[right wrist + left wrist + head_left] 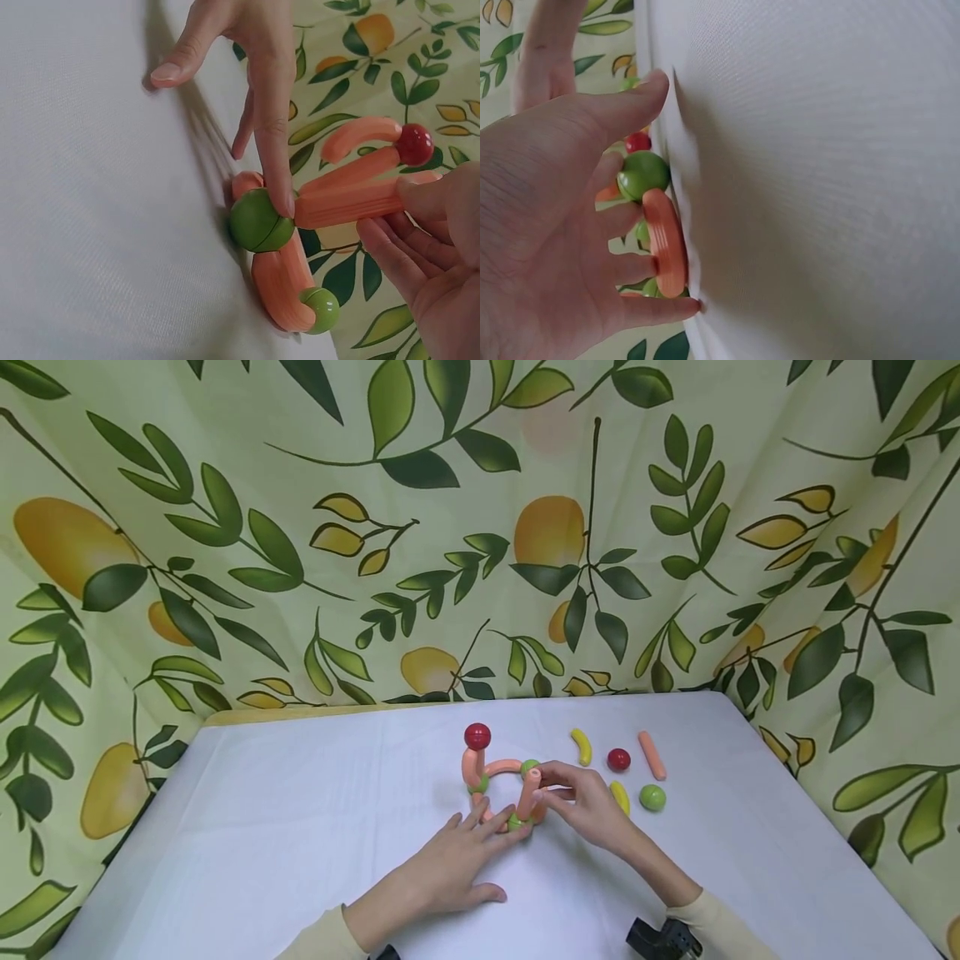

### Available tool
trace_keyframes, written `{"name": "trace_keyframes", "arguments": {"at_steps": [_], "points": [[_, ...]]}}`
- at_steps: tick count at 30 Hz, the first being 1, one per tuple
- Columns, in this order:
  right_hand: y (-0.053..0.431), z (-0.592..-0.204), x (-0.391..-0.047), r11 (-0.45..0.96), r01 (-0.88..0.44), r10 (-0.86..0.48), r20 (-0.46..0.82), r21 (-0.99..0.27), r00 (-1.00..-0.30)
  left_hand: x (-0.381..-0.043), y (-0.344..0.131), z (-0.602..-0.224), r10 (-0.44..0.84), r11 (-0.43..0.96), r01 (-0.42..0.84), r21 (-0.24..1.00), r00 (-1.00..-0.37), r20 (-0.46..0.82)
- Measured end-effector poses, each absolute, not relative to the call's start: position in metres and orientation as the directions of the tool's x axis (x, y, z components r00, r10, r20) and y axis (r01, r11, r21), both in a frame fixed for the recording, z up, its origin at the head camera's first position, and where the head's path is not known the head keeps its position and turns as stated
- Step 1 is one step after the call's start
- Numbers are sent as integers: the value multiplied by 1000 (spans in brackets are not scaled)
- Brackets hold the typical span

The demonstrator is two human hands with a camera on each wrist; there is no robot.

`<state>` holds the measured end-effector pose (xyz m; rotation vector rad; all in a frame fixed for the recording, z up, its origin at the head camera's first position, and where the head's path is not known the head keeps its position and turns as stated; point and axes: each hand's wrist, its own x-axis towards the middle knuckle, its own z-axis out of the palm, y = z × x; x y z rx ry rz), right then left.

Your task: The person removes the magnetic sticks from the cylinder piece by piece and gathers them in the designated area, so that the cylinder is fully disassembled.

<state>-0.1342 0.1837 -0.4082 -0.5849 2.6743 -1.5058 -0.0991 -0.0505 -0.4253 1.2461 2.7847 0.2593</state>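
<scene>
An assembly of curved orange sticks and green balls lies as a ring on the table, with a red ball raised on orange pieces at its far left. My right hand pinches an upright straight orange stick near its top. The stick's lower end meets the near green ball. My left hand spreads over the near left of the ring, its index fingertip on that green ball and other fingers at a curved orange stick. Its thumb stands apart, and its fingers cover part of the ring.
Right of the ring lie loose pieces: a yellow curved piece, another yellow piece partly behind my right hand, a red ball, a green ball and an orange stick. A leaf-patterned curtain hangs behind the white-covered table.
</scene>
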Motion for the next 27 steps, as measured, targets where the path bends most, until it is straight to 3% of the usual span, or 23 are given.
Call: {"name": "trace_keyframes", "arguments": {"at_steps": [12,17,23,27], "points": [[187,-416,-142,388,-26,-130,-27,-921,-991,-101,-49,-425,742,659,722,212,-670,-26],[192,-416,-144,314,56,-136,-103,-948,-985,-102,-48,-425,740,662,719,212,-672,-33],[201,-410,-148,179,50,-146,-77,-983,-986,-101,-48,-424,736,667,715,212,-676,-38],[205,-408,-149,188,11,-177,-44,-982,-983,-101,-49,-424,733,670,712,211,-679,-36]]}}
